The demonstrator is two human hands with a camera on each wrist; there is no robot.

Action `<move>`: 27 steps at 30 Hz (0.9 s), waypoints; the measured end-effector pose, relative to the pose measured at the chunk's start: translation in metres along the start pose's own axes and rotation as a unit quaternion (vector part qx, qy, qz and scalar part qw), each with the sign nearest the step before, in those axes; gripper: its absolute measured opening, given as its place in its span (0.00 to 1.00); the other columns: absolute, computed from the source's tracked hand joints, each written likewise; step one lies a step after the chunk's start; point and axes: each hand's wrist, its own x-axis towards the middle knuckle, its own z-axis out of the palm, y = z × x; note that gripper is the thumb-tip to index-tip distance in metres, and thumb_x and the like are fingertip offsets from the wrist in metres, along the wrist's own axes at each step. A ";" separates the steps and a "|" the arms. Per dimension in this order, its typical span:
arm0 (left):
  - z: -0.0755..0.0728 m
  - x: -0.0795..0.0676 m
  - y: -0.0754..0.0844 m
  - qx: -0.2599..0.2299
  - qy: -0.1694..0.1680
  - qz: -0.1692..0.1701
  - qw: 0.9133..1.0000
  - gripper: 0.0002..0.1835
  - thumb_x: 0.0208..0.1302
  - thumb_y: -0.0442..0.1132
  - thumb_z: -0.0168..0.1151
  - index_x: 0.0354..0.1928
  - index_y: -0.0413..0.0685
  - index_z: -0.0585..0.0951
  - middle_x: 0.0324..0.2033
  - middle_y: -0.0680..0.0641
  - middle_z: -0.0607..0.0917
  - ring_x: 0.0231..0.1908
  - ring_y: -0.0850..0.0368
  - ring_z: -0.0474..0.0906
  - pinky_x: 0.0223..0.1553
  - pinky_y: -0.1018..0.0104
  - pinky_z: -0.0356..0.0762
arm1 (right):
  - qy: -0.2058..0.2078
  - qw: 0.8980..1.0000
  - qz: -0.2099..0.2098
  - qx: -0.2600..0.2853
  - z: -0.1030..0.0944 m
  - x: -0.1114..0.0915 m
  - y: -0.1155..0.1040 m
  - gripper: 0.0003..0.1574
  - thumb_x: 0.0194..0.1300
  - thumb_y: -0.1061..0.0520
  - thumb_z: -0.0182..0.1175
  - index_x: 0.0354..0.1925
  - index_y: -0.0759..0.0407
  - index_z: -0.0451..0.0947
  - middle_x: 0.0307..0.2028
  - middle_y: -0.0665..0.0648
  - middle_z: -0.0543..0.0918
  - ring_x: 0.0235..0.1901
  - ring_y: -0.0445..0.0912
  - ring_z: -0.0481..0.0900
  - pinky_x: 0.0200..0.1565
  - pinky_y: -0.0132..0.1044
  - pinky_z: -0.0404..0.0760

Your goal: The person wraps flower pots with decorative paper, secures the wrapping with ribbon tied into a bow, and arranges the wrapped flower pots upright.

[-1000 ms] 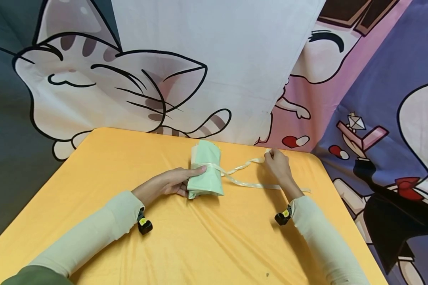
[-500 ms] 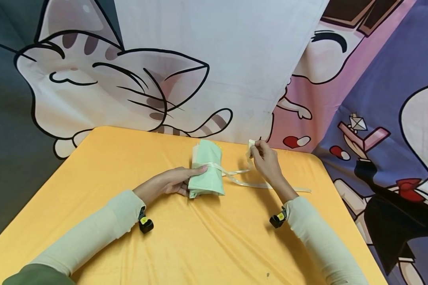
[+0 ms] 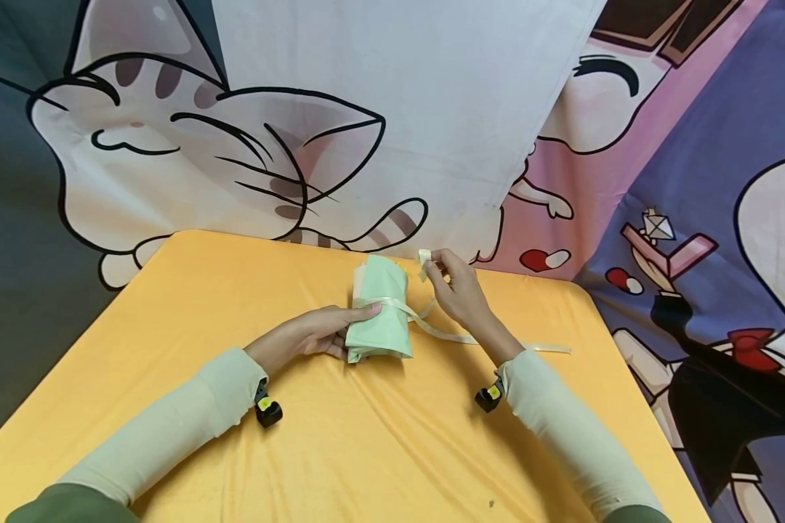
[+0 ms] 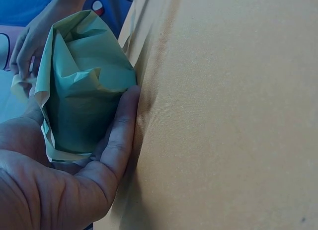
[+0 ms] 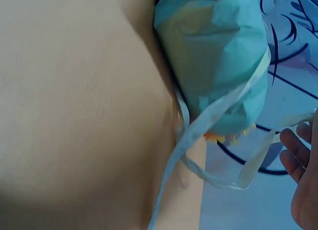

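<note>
A small bouquet wrapped in mint-green paper (image 3: 382, 338) lies near the table's far edge, with a cream ribbon (image 3: 446, 335) round its middle. My left hand (image 3: 319, 331) grips it from the left, thumb across the ribbon at the front and fingers underneath. In the left wrist view the folded paper end (image 4: 82, 111) faces the palm. Yellow-orange flowers (image 5: 223, 138) peek out at the far end in the right wrist view. My right hand (image 3: 463, 292) pinches one ribbon tail (image 3: 424, 256), raised to the bouquet's upper right. The other tail (image 3: 549, 349) trails rightward on the cloth.
A yellow cloth (image 3: 366, 450) covers the table, wrinkled in front of the bouquet. Behind it hangs a printed curtain (image 3: 458, 109) with a cartoon cat, close to the far edge. A small dark speck (image 3: 491, 503) marks the cloth near the front.
My right hand has moved left and slightly upward, bringing the pinched ribbon tail from the far right towards the bouquet's top. My left hand and the bouquet stay in place.
</note>
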 end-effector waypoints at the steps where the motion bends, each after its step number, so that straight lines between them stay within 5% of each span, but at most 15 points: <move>1: 0.000 0.000 0.000 0.000 -0.001 0.000 1.000 0.37 0.83 0.68 0.59 0.61 0.37 0.87 0.40 0.45 0.96 0.37 0.54 0.94 0.44 0.59 0.94 | -0.006 1.000 -0.006 -0.002 0.002 0.002 -0.003 0.15 0.91 0.54 0.53 0.57 0.62 0.83 0.46 0.61 0.90 0.46 0.55 0.89 0.42 0.47 0.86; 4: 0.000 0.000 0.001 -0.001 -0.002 0.000 1.000 0.37 0.84 0.68 0.59 0.60 0.38 0.87 0.39 0.46 0.96 0.37 0.54 0.94 0.43 0.59 0.94 | -0.022 1.000 -0.021 -0.003 0.007 0.007 -0.010 0.15 0.91 0.55 0.54 0.58 0.62 0.83 0.49 0.62 0.91 0.50 0.57 0.90 0.51 0.57 0.89; 8: 0.000 0.000 0.001 -0.001 -0.001 0.000 1.000 0.36 0.84 0.68 0.59 0.59 0.38 0.88 0.38 0.46 0.96 0.36 0.54 0.94 0.43 0.60 0.94 | -0.040 0.999 -0.036 0.000 0.013 0.017 -0.021 0.16 0.91 0.54 0.53 0.61 0.61 0.83 0.54 0.61 0.91 0.56 0.57 0.90 0.60 0.59 0.88; 16: 0.000 0.002 0.001 0.005 -0.003 -0.002 1.000 0.36 0.84 0.68 0.58 0.58 0.38 0.88 0.38 0.46 0.96 0.36 0.54 0.93 0.42 0.60 0.93 | -0.079 0.993 -0.082 -0.011 0.030 0.036 -0.041 0.17 0.92 0.54 0.53 0.64 0.60 0.82 0.60 0.62 0.90 0.61 0.57 0.89 0.60 0.57 0.88; 20: 0.000 0.003 0.002 0.008 -0.009 -0.003 1.000 0.36 0.85 0.69 0.57 0.59 0.39 0.87 0.39 0.46 0.95 0.37 0.55 0.93 0.43 0.60 0.93 | -0.126 0.984 -0.120 -0.039 0.039 0.042 -0.046 0.16 0.92 0.55 0.52 0.61 0.62 0.81 0.57 0.64 0.90 0.54 0.58 0.88 0.57 0.56 0.86; 27: 0.000 0.004 0.002 0.003 -0.011 -0.008 1.000 0.36 0.84 0.69 0.57 0.59 0.39 0.86 0.37 0.46 0.95 0.37 0.54 0.94 0.44 0.59 0.93 | -0.194 0.964 -0.160 -0.087 0.049 0.046 -0.051 0.16 0.89 0.55 0.58 0.60 0.61 0.87 0.74 0.65 0.84 0.68 0.59 0.87 0.72 0.55 0.82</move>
